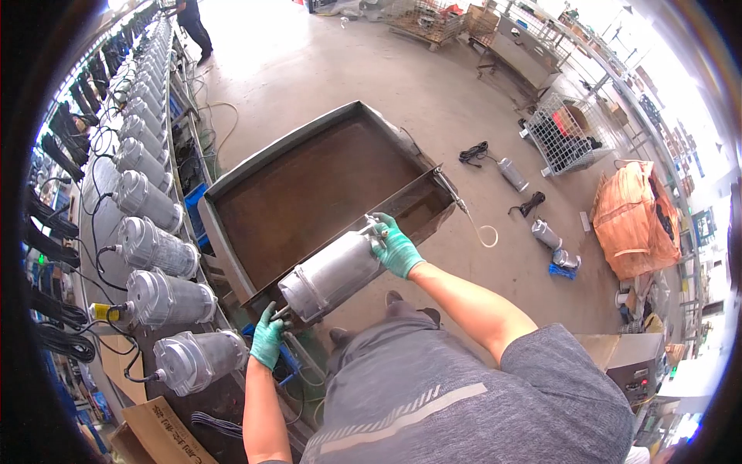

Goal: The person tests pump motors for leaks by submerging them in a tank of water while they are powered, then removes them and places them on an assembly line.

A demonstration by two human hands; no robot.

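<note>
A long bench (106, 174) is lined on the left with grey cylindrical motor housings, the nearest one (199, 362) being set at its near end; the single file appears chosen so that the black cables (137, 371) can be led off to the outer side. Just beside it, a shallow rectangular metal tank (309, 185) with a browned bottom is placed ahead of the worker. The held motor housing (334, 274) is carried aslant over the tank's near edge, presumably so that its weight is kept close to the body; whether the rim is touched cannot be told. It is supported at both ends, a spread judged to be needed against tipping. The right grip (396, 246), gloved in green, is closed about the end fitting (376, 229) at the farther end. The left grip (268, 338), likewise gloved, is narrowed on a short rod (281, 312) at the nearer end, its exact finger contact being partly hidden. The smooth cylinder wall is left largely uncovered between them.
</note>
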